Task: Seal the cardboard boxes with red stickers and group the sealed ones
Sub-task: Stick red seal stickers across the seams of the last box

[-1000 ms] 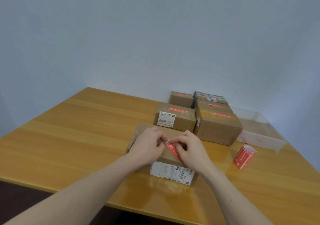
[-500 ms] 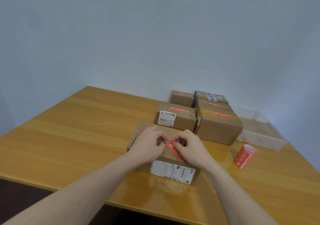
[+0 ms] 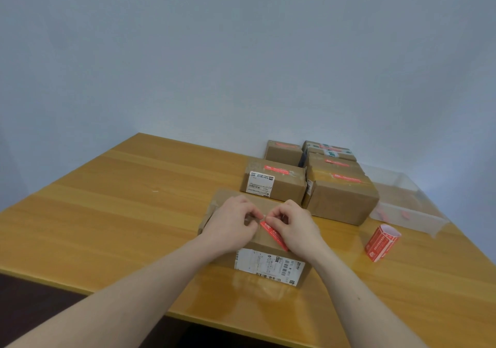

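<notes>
A brown cardboard box [image 3: 228, 200] with a white shipping label on its near side lies in front of me on the wooden table [image 3: 120, 200]. Both hands are above its top. My left hand [image 3: 233, 221] and my right hand [image 3: 295, 227] pinch the upper end of a red sticker [image 3: 272, 236] between their fingertips. The sticker runs down toward the box's near edge beside my right palm. Whether it is stuck to the box I cannot tell. Behind it stand several brown boxes [image 3: 341, 202] with red stickers on top, grouped close together.
A roll of red stickers [image 3: 381, 243] stands on the table to the right of the box. A clear plastic tray [image 3: 402, 210] holding a few red scraps sits at the right, next to the grouped boxes. The table's near edge runs below my forearms.
Both hands stay on the box with the sticker between the fingertips. The fingertips have drawn slightly closer together at the sticker's upper end.
</notes>
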